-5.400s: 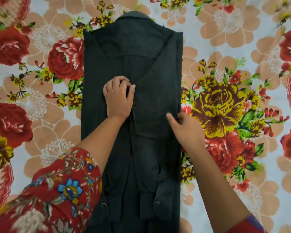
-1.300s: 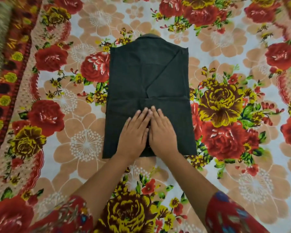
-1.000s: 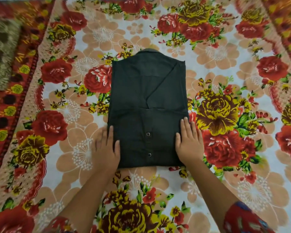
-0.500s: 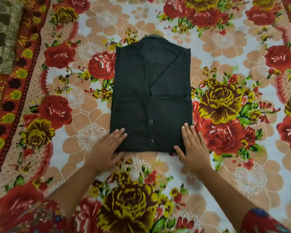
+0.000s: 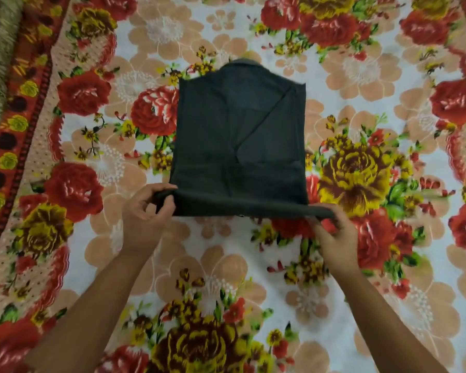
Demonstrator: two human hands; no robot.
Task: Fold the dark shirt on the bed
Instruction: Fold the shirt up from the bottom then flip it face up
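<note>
Collar [image 5: 244, 61] mostly hidden behind folded shirt [image 5: 213, 135]

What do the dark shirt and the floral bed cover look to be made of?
The dark shirt: thin woven cloth, likely cotton, matte; it creases sharply and hangs limp where the left hand and right hand pinch its near edge. The floral bed cover: plush, fleece-like printed fabric, probably; sheen on the roses.

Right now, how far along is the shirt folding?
Mostly done: the dark shirt already lies as a narrow rectangle, sides tucked in. Underway: left hand and right hand pinch its near edge, lifted off the bedspread. Left: probably one fold toward the collar.
</note>
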